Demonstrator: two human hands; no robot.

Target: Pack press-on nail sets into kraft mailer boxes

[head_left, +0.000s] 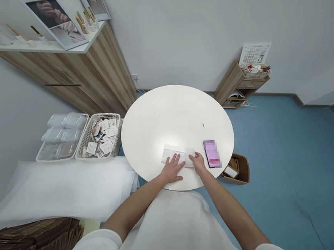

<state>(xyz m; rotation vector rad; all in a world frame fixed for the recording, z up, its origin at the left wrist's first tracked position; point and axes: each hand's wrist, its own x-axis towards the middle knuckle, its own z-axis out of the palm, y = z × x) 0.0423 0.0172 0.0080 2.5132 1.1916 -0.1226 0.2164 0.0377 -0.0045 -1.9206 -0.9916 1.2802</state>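
A folded white sheet, thin and soft-looking, lies near the front edge of the round white table. My left hand rests on it with the fingers spread flat. At the sheet's right end, my right hand pinches the edge between thumb and fingers. Whether anything is wrapped inside the folds I cannot tell. Just right of my right hand lies a phone with a pink, blurred screen.
Left of the table stand a white basket of small cards and packets and a tray of clear plastic boxes. White sheets are stacked above brown cardboard. An open carton sits on the floor at right.
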